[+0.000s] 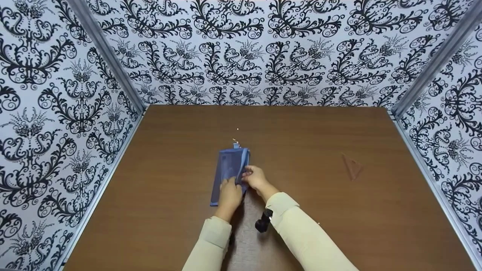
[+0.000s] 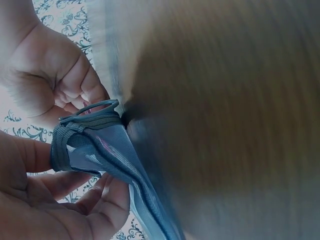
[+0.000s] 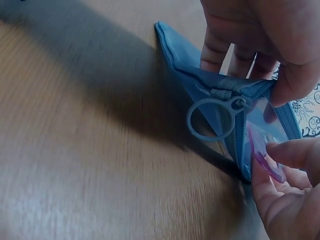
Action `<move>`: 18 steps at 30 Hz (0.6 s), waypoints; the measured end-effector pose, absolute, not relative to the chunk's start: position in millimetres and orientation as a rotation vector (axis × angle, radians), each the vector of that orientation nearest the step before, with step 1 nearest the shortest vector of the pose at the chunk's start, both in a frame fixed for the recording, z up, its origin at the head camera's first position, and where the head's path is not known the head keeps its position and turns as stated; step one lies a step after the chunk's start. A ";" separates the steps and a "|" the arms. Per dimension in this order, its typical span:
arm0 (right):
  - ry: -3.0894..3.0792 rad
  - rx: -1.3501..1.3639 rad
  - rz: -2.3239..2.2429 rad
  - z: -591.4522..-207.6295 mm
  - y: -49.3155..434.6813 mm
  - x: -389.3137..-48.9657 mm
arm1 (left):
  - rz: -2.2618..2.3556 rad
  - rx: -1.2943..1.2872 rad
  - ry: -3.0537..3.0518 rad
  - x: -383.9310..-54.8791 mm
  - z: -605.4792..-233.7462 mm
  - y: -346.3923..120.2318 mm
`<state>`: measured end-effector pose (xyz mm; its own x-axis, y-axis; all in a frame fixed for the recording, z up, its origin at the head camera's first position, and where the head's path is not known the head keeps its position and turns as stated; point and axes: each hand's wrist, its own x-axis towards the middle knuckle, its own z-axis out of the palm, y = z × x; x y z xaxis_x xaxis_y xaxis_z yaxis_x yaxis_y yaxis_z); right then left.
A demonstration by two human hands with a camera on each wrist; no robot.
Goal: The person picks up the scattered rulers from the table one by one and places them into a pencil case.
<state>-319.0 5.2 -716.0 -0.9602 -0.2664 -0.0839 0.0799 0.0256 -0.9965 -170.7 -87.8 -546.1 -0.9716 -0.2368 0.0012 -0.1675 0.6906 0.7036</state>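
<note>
A blue mesh zipper pouch (image 1: 229, 165) lies on the table in the head view, its unzipped mouth spread apart in the right wrist view. My left hand (image 1: 230, 194) grips the pouch's edge beside the mouth, thumb on one side and fingers on the other. At the opening, my right hand (image 1: 256, 177) pinches a pink translucent flat plastic piece (image 3: 260, 152), which is partly inside the pouch. The piece's full shape is hidden. A ring-shaped zipper pull (image 3: 212, 119) hangs at the near end of the zip.
An orange-pink translucent set square (image 1: 352, 166) lies on the wooden table (image 1: 169, 158) to the right. Patterned walls (image 1: 241, 49) enclose the back and both sides. A black device (image 1: 263, 221) sits at the right wrist.
</note>
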 end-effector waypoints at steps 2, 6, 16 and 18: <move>2.057 -0.170 -2.000 -707.2 4.7 -313.5 | -1.154 0.340 -2.807 -170.6 -545.8 -87.9; 2.118 -0.096 -1.925 -685.5 1.4 -300.6 | -1.145 0.341 -2.798 -170.2 -545.9 -88.2; 1.989 -0.121 -1.956 -715.8 5.9 -315.8 | -1.142 0.346 -2.787 -169.5 -546.7 -89.1; 2.002 -0.122 -1.946 -692.6 8.6 -303.0 | -1.143 0.345 -2.782 -169.6 -546.9 -89.1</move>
